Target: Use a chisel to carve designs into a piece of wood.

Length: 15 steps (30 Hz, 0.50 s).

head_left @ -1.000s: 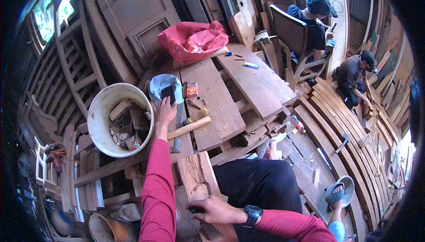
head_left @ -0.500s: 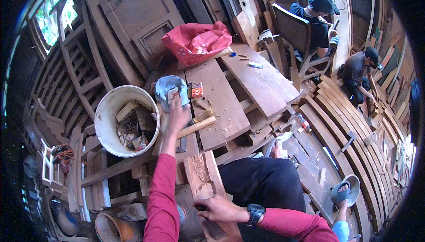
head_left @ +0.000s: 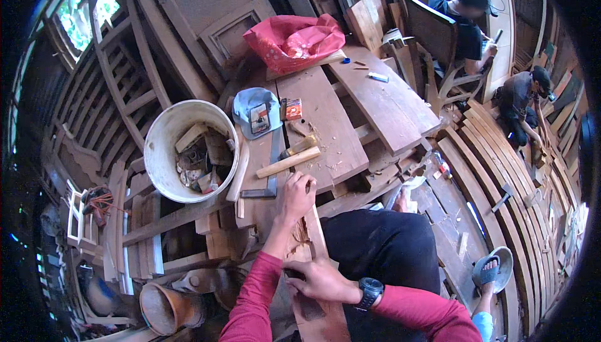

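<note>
Swinging back from the phone (head_left: 259, 120), the left hand (head_left: 298, 195) now sits by the far end of the carved wood (head_left: 302, 249), fingers curled, contents impossible to tell! The phone's left face up on the blue cap (head_left: 246, 100). Right hand (head_left: 325, 280) stays curled low over the wood, grip hidden: both hands are back around the carving.

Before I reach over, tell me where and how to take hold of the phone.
Probably by the two long edges of the phone, coming straight down from above: it lies face up on the cap, narrow across, with nothing on top of it.
</note>
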{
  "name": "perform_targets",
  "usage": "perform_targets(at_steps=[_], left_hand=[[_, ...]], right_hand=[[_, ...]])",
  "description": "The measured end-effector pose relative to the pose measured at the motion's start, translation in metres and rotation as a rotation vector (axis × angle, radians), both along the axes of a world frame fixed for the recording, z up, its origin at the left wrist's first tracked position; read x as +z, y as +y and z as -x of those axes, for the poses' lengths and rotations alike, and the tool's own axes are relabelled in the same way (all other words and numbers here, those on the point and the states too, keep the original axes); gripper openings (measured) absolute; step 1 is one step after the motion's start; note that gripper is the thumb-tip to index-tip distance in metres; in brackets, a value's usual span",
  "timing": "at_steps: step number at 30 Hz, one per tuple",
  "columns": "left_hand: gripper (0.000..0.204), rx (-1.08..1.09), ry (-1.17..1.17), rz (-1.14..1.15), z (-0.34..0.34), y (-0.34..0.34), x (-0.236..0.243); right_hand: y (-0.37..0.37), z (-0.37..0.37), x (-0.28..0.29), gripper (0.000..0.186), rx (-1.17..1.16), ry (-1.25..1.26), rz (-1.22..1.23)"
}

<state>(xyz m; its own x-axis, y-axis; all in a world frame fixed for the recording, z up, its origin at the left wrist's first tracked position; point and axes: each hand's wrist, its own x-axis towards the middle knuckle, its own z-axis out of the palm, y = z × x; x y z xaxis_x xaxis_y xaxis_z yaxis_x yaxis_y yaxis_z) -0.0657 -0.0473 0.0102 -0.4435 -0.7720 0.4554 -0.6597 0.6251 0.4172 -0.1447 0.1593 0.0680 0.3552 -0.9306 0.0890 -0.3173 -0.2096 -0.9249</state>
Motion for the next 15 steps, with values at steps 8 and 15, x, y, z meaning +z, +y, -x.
perform_targets(at_steps=[8,15], left_hand=[[0.016,0.046,-0.03,-0.175,0.002,0.011,0.009],[0.015,0.01,-0.013,-0.221,0.0,0.006,0.009]], right_hand=[[0.0,0.01,0.018,0.04,-0.038,0.032,-0.072],[0.003,0.003,-0.008,0.036,0.101,-0.095,0.166]])
